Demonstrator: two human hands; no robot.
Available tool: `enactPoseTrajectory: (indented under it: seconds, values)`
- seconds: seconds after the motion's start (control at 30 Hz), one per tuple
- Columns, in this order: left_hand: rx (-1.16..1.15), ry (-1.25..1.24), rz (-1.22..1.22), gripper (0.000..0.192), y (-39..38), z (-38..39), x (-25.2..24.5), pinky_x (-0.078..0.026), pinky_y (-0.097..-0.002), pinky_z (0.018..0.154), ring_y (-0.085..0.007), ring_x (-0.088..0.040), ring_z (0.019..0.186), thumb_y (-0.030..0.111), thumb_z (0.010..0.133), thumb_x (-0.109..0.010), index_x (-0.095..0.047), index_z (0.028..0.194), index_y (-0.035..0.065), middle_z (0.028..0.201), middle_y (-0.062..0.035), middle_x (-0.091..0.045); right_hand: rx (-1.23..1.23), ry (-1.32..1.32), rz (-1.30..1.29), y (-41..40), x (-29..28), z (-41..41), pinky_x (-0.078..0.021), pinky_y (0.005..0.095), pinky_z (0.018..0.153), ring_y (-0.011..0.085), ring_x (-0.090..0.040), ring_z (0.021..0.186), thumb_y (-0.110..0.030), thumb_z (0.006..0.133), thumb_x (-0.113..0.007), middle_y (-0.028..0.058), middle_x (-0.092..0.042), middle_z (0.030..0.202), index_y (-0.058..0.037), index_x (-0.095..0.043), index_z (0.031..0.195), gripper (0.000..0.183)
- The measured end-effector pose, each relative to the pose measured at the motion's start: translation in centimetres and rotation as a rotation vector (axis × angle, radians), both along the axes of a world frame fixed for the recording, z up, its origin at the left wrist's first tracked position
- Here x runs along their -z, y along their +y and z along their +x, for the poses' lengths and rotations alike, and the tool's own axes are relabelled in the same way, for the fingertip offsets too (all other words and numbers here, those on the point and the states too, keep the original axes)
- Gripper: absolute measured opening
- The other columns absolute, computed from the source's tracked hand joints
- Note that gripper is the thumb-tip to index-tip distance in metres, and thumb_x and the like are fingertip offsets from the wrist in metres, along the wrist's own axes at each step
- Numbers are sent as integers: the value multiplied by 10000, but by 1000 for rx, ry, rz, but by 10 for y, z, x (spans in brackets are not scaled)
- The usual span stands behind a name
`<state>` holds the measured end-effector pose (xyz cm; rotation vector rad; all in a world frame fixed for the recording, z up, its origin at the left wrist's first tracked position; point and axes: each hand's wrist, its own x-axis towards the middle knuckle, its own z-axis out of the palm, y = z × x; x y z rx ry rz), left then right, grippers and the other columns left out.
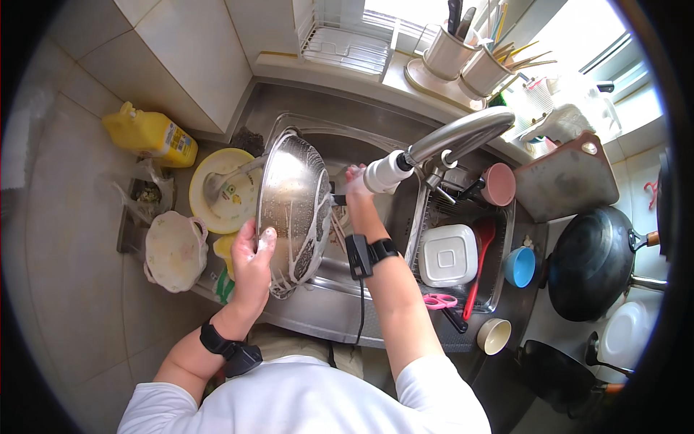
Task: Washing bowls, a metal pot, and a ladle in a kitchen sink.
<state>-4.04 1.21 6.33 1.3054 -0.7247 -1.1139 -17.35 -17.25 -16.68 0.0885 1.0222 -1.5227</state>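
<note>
A soapy metal wok point(293, 211) stands tilted on its side over the left part of the sink point(390, 222), white suds running down its outer surface. My left hand point(255, 255) grips its near-left rim, with foam on the thumb. A short black handle point(339, 200) juts from the wok towards my right wrist. My right hand point(355, 176) is beneath the white spray head point(379, 174) of the curved metal faucet point(466, 130). The faucet partly covers that hand, so its grip is unclear. Chopsticks point(338, 230) lie in the basin behind the wok.
Left of the sink are a yellow plate point(203, 214) with a ladle point(217, 184), a floral bowl point(174, 252) and a yellow jug point(152, 135). To the right, a drying rack point(496, 293) holds a white lidded dish point(448, 255) and red spatula point(477, 271). A cutting board point(569, 176) leans beyond.
</note>
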Motion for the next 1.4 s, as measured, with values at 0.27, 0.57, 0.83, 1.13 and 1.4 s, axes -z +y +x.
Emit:
enactPoseTrajectory:
  seconds: [0.27, 0.57, 0.83, 1.13, 1.4]
  values:
    - [-46, -14, -30, 228, 3, 7, 0, -363, -205, 760, -65, -480, 824, 22, 812, -460, -513, 1031, -15, 929, -22, -560, -77, -587, -54, 42, -40, -17, -399, 369, 907, 283, -470, 973, -9, 835, -430, 149, -443, 1086, 47, -395, 1106, 278]
    - [-10, -66, -41, 211, 8, 3, 2, -358, -203, 771, -70, -474, 842, 14, 820, -458, -495, 1025, -22, 938, -28, -546, 73, -295, 91, 6, -40, 1, -479, 205, 528, 129, -550, 654, -302, 887, -392, 106, -564, 848, -11, -457, 1030, 331]
    - [-3, -60, -44, 204, 5, -8, -3, -363, -199, 758, -65, -475, 826, 17, 822, -456, -495, 1018, -21, 927, -23, -544, -169, -47, -284, -6, 1, -23, -401, 222, 440, 116, -513, 563, -292, 876, -402, 96, -553, 745, -28, -464, 968, 286]
    - [-61, -76, -22, 230, 6, 1, 3, -355, -204, 773, -69, -479, 850, 13, 810, -463, -512, 1033, -11, 953, -22, -553, -334, -447, -5, 23, -64, -12, -506, 297, 645, 204, -576, 690, -165, 812, -522, 138, -573, 904, -13, -486, 929, 195]
    - [-51, 89, -3, 185, -2, -21, 12, -372, -194, 738, -58, -480, 804, 34, 834, -461, -513, 1005, -10, 908, -18, -551, -601, -223, -115, 31, -82, -47, -498, 315, 698, 272, -541, 919, -191, 820, -513, 197, -492, 1046, 29, -447, 1020, 305]
